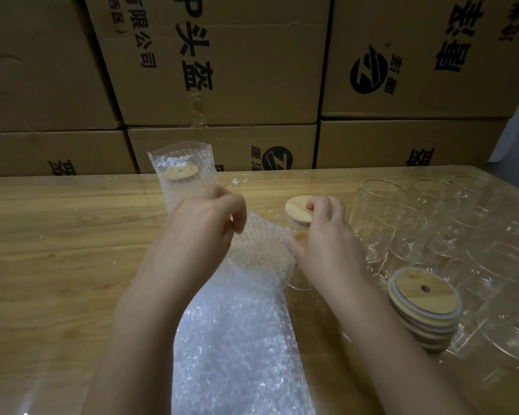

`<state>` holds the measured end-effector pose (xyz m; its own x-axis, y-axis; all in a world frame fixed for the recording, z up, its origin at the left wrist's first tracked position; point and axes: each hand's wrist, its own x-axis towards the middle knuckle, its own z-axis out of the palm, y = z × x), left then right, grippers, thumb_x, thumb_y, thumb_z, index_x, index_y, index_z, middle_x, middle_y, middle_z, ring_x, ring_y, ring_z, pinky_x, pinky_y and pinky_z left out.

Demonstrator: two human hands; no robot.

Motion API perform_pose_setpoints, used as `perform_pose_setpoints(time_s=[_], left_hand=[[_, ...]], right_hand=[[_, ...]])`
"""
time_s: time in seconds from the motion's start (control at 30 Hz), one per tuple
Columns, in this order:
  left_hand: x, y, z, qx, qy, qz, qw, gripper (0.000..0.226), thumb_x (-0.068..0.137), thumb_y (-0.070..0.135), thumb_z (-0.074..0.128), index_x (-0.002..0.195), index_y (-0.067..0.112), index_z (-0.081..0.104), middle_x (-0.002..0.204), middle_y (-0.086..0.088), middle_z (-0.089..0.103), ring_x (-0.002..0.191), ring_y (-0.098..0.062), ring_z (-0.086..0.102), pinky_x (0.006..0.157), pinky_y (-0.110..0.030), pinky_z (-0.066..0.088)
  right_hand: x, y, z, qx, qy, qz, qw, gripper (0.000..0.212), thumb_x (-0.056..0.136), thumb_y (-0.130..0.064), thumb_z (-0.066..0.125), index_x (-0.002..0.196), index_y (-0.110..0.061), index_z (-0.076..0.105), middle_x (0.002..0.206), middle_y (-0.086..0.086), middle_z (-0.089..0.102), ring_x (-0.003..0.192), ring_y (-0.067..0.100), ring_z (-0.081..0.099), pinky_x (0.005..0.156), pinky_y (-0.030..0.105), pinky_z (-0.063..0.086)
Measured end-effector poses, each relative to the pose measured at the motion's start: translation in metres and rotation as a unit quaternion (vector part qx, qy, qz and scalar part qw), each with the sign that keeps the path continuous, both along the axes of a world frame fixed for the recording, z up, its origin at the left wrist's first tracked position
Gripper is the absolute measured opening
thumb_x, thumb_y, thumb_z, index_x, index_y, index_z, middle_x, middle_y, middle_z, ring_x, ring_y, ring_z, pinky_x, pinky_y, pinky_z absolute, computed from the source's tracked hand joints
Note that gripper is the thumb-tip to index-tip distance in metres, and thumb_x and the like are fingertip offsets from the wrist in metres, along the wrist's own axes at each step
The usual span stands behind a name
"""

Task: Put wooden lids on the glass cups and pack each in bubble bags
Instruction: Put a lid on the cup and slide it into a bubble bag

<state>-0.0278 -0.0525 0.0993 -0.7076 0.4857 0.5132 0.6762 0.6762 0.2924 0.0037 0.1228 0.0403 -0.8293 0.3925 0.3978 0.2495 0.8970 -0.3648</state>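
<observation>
- The right hand (pixel 324 238) covers most of the glass cup (pixel 300 283). Only its wooden lid (pixel 295 208) and a sliver of the base show, so I cannot tell whether it rests on the table (pixel 57 250).
- The empty glasses (pixel 381 217) at right blur together; their number is unclear.
- The left hand (pixel 204 223) pinches the rim of a bubble bag (pixel 261 253), whose mouth gapes just beside the cup. The right hand's fingers curl round the lidded cup.
- Beyond the left hand stands a filled bag (pixel 182 172) with a lidded cup inside.
- A stack of lids (pixel 423 307) sits beside the right forearm; spare bags (pixel 237 339) lie between the arms.
</observation>
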Motion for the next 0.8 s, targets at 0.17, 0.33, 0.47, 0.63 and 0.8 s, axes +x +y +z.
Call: perform_pose_setpoints(time_s=[0.17,0.33,0.47,0.63,0.8], left_hand=[[-0.005,-0.001,-0.003,-0.041,0.005,0.003,0.999,0.030,0.092,0.002,0.051,0.095,0.018,0.075,0.118,0.001,0.063,0.106,-0.016,0.058,0.079,-0.016,0.036],[-0.004,0.000,-0.007,-0.062,0.000,0.076,0.995,0.030,0.096,0.026,0.048,0.123,0.025,0.062,0.123,0.008,0.059,0.105,-0.016,0.056,0.073,-0.031,0.049],[-0.005,-0.003,-0.006,-0.040,-0.002,0.124,0.991,0.041,0.093,0.037,0.050,0.134,0.030,0.050,0.122,0.007,0.046,0.087,-0.012,0.059,0.053,-0.024,0.037],[-0.007,-0.002,-0.007,-0.009,-0.058,0.103,0.993,0.053,0.091,0.023,0.051,0.143,0.031,0.041,0.109,0.004,0.039,0.078,-0.013,0.055,0.061,-0.027,0.047],[-0.010,0.003,-0.007,0.044,-0.063,0.107,0.991,0.049,0.090,0.012,0.052,0.138,0.018,0.047,0.110,0.000,0.044,0.074,-0.019,0.056,0.067,-0.035,0.049]], right_hand=[[-0.001,0.002,0.000,0.033,-0.007,-0.021,0.999,0.061,0.083,-0.054,0.063,0.119,-0.020,0.027,0.128,0.012,0.041,0.096,0.028,0.061,0.065,0.033,0.051],[0.003,0.001,0.008,0.024,0.022,-0.015,0.999,0.056,0.080,-0.054,0.066,0.113,-0.025,0.030,0.122,0.005,0.045,0.090,0.023,0.059,0.064,0.031,0.050],[0.015,-0.002,0.029,-0.004,0.212,0.006,0.977,0.058,0.075,-0.051,0.070,0.113,-0.025,0.035,0.123,0.000,0.047,0.088,0.018,0.055,0.063,0.032,0.051],[0.041,-0.001,0.060,-0.189,0.398,0.117,0.890,0.057,0.072,-0.044,0.078,0.106,-0.033,0.032,0.114,-0.006,0.051,0.095,0.009,0.057,0.074,0.028,0.054],[0.051,-0.004,0.071,-0.373,0.405,0.216,0.806,0.052,0.072,-0.037,0.079,0.105,-0.031,0.040,0.105,0.000,0.059,0.087,0.001,0.056,0.073,0.013,0.048]])
